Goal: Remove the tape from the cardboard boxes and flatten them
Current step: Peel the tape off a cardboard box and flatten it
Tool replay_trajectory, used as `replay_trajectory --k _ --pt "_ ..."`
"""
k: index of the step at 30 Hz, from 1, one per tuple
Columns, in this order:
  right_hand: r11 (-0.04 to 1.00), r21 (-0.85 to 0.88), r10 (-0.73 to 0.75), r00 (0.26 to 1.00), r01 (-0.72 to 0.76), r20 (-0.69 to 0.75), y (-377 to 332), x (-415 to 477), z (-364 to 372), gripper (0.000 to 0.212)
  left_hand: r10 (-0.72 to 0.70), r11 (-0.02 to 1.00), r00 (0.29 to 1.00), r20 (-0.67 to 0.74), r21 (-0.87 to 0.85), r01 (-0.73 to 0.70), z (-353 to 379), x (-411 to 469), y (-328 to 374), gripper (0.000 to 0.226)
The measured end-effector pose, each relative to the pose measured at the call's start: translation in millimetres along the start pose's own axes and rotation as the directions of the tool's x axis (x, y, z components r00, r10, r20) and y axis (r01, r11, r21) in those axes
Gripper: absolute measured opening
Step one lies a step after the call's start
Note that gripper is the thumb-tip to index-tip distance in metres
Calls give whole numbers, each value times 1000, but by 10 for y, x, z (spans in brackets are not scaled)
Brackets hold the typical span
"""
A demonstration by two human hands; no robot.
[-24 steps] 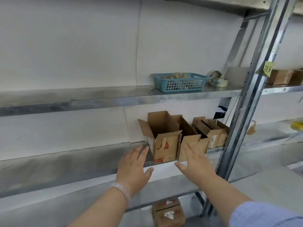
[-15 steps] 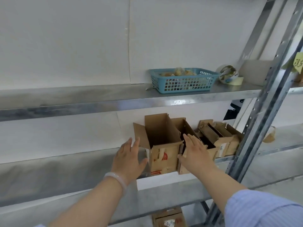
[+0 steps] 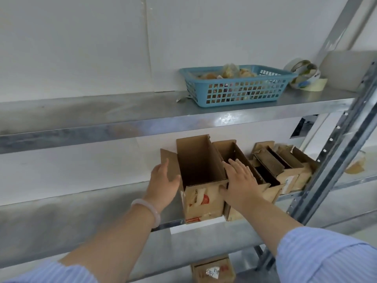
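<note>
An open brown cardboard box [image 3: 201, 201] with tape strips and a red mark on its front stands on the middle metal shelf [image 3: 61, 217]. My left hand [image 3: 164, 182] lies flat against its left side, by the folded-out flap. My right hand [image 3: 241, 181] lies against its right side, fingers straight over the rim, with the thumb on the front corner. A second open box [image 3: 236, 152] stands right behind my right hand. Further right lean other opened boxes [image 3: 285, 172].
A blue basket [image 3: 236, 90] with wrapped items and tape rolls [image 3: 306, 75] sit on the upper shelf. A slanted metal upright [image 3: 344, 139] rises at the right. Another cardboard box [image 3: 213, 270] stands on the lowest level, below my arms.
Both hands have moved forward and closed in on the leftmost box, from hovering in front of it to resting against its two sides. The view has come closer to the shelf.
</note>
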State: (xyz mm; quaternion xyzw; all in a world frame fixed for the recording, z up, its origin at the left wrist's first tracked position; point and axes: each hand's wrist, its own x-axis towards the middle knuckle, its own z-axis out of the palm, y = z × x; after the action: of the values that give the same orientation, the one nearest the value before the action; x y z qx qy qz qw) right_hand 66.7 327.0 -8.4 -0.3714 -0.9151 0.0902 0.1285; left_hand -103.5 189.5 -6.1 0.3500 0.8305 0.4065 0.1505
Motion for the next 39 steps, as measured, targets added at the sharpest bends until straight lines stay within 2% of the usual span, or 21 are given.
replay_trajectory --k 3,6,11,15,18,22,26,28,30,31,33,35,36,39 --pt "1000 -3 -29 999 29 -27 -105 -13 4 64 -12 997 998 -58 -76 8 -37 47 16 61" --pt "997 6 -76 997 77 -32 -249 -21 -3 55 4 992 1000 -24 -128 -7 -94 85 -30 52" --pt "962 270 -79 989 42 127 -541 -63 -2 45 -2 980 1000 12 -198 4 -247 39 -106 45" --pt "865 502 -102 974 -15 205 -690 8 120 53 -5 977 998 59 -212 18 -411 37 -233 48" --pt "812 578 -39 981 -80 190 -757 66 240 56 16 985 995 97 -170 1 -513 12 -320 55" --pt "740 638 104 973 -215 207 -836 94 420 43 50 994 991 127 -99 -38 -582 -34 -417 64" --pt "700 676 47 960 -229 276 -918 125 501 37 65 996 995 77 -63 -61 -655 -47 -515 69" --pt "591 761 54 954 -268 294 -939 118 524 31 62 996 996 59 -70 -57 -725 -59 -590 68" --pt "442 838 138 947 -321 290 -945 124 573 35 65 994 996 58 -93 -59 -786 -85 -666 67" --pt "409 843 192 936 -350 296 -937 146 613 39 69 993 996 60 -103 -63 -799 -102 -701 66" --pt "413 801 218 901 -434 376 -932 184 691 40 70 991 995 73 -115 -61 -809 -134 -750 64" --pt "443 754 150 869 -486 472 -974 183 718 23 66 990 992 104 -128 -53 -819 -150 -769 66" --pt "447 749 133 864 -490 486 -1009 188 721 17 59 990 992 116 -133 -43 -840 -155 -764 66" --pt "422 795 102 894 -435 436 -1163 189 688 16 1 988 991 132 -156 20 -1005 -140 -756 66"
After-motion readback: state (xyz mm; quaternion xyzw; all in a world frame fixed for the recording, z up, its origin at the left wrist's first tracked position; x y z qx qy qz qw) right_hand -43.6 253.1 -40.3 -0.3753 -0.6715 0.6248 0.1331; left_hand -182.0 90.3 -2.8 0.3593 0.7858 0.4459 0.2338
